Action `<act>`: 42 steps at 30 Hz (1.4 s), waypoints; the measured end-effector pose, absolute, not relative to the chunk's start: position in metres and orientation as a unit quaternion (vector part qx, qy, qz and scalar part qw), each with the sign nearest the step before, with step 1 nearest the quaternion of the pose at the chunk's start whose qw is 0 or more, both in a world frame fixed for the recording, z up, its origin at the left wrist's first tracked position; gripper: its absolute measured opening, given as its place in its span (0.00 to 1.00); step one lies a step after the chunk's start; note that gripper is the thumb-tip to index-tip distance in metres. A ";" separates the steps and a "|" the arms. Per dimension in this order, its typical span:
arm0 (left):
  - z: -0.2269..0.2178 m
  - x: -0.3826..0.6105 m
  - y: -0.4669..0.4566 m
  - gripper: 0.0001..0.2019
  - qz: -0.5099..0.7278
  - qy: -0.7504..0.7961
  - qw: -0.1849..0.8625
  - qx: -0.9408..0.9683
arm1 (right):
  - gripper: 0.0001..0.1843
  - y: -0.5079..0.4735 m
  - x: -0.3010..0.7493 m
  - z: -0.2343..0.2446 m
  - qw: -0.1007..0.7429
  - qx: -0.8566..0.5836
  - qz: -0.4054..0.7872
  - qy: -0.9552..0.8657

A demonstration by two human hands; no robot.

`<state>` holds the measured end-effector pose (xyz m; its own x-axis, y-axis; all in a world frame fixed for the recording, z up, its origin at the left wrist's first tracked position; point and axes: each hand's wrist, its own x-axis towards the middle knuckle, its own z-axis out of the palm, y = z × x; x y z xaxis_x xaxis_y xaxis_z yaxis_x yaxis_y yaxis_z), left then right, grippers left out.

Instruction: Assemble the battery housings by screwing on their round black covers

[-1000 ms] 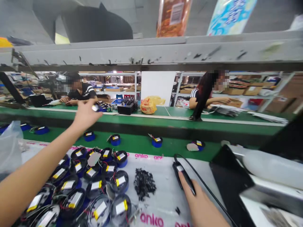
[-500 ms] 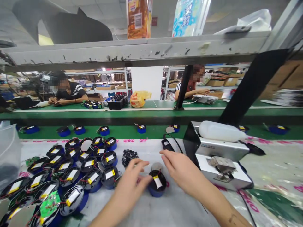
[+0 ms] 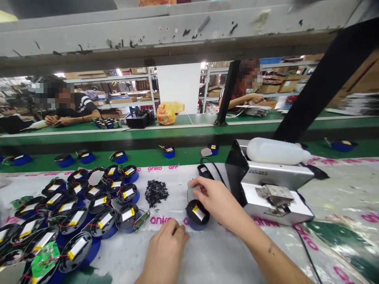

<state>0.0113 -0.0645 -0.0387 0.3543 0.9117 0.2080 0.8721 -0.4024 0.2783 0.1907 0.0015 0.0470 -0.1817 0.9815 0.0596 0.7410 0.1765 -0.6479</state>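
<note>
A round blue-and-black unit (image 3: 197, 214) with a yellow-ended battery on top sits on the plastic-covered bench just ahead of me. My right hand (image 3: 217, 198) hovers over its far side, fingertips pinched on a small pale piece I cannot name. To the unit's left, my left hand (image 3: 166, 248) rests on the sheet with its fingers curled under and nothing visible in them. A small green circuit board (image 3: 142, 219) lies left of that hand.
Several more round battery units (image 3: 77, 215) crowd the left. A pile of black bits (image 3: 156, 192) lies mid-bench, a black corded device (image 3: 203, 170) behind. A metal machine (image 3: 275, 185) carrying a white bottle (image 3: 276, 151) stands right. Units ride the green belt (image 3: 183, 156); two people work opposite.
My left hand came back from the belt to the bench and has now drawn away from the single unit. My right hand left the black corded device and pinches a piece over the unit.
</note>
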 end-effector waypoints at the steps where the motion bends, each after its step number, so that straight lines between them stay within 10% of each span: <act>1: -0.033 0.009 -0.060 0.14 0.160 0.531 0.080 0.829 | 0.14 0.002 0.195 0.046 0.266 -0.583 0.272 -0.718; 11: 0.031 0.000 0.010 0.07 0.502 0.474 0.580 0.432 | 0.17 0.001 0.201 0.051 0.322 -0.471 0.468 -0.675; 18: 0.007 0.016 0.022 0.19 0.518 0.419 0.675 0.318 | 0.19 -0.007 0.197 0.027 0.365 -0.468 0.441 -0.673; 42: -0.009 0.010 0.011 0.12 0.450 0.328 0.797 0.236 | 0.19 -0.022 0.192 0.014 0.442 -0.425 0.291 -0.735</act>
